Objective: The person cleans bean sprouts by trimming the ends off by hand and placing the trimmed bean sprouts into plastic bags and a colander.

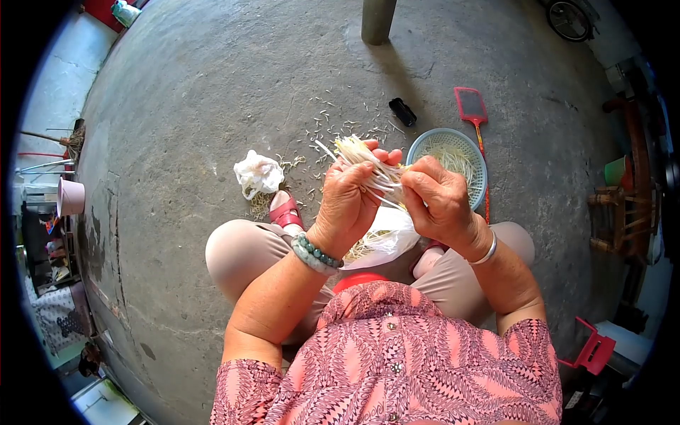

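My left hand (350,191) is closed round a bunch of pale bean sprouts (383,178), whose ends fan out past its fingers. Beside it on the right, my right hand (445,197) has its thumb and fingers pinched at the sprouts' near ends. Below both hands, an open white plastic bag (397,237) with more sprouts lies between my legs. A light blue round colander (482,170) holding sprouts stands on the floor just beyond my right hand.
Scattered bits lie on the concrete floor (170,177). A crumpled white bag (258,174) is near my left foot. Further off are a black object (402,112), a red fly swatter (471,105) and a post (378,21). A red stool (593,348) stands at the right.
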A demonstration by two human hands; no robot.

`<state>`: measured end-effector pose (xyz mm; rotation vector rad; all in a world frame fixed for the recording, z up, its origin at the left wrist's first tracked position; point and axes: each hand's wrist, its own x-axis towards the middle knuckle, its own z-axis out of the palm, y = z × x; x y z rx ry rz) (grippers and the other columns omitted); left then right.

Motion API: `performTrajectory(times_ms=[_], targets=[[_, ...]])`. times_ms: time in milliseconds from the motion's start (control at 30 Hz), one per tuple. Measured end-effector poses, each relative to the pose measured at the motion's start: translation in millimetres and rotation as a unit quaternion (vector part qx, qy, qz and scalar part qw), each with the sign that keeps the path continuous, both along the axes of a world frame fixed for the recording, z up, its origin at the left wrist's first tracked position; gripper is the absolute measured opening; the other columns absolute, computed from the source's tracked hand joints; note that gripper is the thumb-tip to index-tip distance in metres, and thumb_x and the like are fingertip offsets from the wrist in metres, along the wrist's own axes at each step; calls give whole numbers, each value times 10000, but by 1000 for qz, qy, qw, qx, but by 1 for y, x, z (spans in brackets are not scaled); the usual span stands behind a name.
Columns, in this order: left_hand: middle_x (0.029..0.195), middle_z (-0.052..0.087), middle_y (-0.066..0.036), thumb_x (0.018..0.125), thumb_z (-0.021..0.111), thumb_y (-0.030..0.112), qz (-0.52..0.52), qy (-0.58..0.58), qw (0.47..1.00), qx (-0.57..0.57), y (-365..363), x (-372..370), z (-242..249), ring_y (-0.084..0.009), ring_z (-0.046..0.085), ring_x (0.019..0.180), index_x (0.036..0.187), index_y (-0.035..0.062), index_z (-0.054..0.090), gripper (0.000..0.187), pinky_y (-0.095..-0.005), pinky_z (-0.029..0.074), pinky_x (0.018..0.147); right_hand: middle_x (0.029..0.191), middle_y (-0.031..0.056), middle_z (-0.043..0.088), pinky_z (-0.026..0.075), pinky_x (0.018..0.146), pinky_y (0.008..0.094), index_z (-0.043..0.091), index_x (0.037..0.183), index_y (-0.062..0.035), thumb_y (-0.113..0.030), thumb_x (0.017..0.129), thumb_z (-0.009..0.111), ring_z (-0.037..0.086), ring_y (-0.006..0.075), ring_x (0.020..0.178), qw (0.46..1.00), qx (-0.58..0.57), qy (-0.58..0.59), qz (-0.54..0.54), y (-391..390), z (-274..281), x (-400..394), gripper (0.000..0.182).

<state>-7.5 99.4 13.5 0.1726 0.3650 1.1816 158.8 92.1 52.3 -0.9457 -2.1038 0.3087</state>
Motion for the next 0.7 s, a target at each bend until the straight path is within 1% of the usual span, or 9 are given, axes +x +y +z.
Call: performTrajectory(times_ms=[167,300,333,400,467,500,567,600,700], targets=[[1036,648,-126,849,545,-33,-10,-25,1000,-5,-1,-1,-4,-308,579,1121,1184,-22,483,341,-433,447,1012,707,92,530,429,478,326,555,792,-11,76,725,584,534,230,551,997,-36,61,29,2,6,1,114],[1060,632,-145,849,502,-56,22,-45,997,-51,4,-8,2,-313,576,1121,1178,-30,473,331,-453,454,1003,690,61,499,372,506,252,546,796,-3,72,793,530,464,133,548,973,-124,186,-56,-2,15,12,76],[1079,619,-159,839,475,-72,35,-74,995,-65,6,-12,5,-321,565,1131,1174,-33,470,338,-504,426,1020,690,57,494,376,523,248,551,798,-3,54,823,537,469,121,573,949,-198,233,-78,-3,12,16,64],[1084,616,-161,833,465,-67,57,-93,992,-62,12,-19,4,-326,554,1142,1173,-28,472,342,-548,383,1042,702,75,514,399,533,273,559,806,0,37,812,571,501,160,586,910,-307,262,-94,-2,7,24,39],[1085,617,-162,836,438,-48,60,-109,991,-54,14,-25,11,-319,553,1142,1171,-23,485,339,-574,354,1050,729,30,524,374,495,237,571,833,3,-34,878,569,472,93,560,965,-243,93,-39,2,-24,31,58],[1086,617,-162,837,433,-44,57,-119,990,-39,14,-26,12,-315,554,1142,1171,-23,487,339,-571,356,1049,769,51,547,407,530,253,583,865,4,-17,860,577,508,123,599,970,-232,68,-37,1,-25,25,22],[1083,617,-159,831,430,-29,57,-133,989,-33,14,-26,13,-304,564,1126,1171,-26,491,346,-567,359,1046,850,92,593,471,599,285,608,929,6,18,824,594,580,182,679,977,-207,18,-35,-2,-27,12,107],[1080,618,-158,829,432,-27,51,-133,989,-36,14,-26,13,-303,568,1120,1172,-27,491,348,-566,360,1045,876,136,610,507,663,338,617,931,8,51,771,602,625,266,753,977,-200,57,-41,-5,-22,6,167],[1061,621,-155,818,445,-21,35,-138,989,-49,10,-23,16,-300,582,1092,1175,-32,490,360,-557,369,1040,909,123,613,523,711,308,619,984,1,28,791,629,641,220,802,956,-264,115,-59,-4,-6,9,194]])
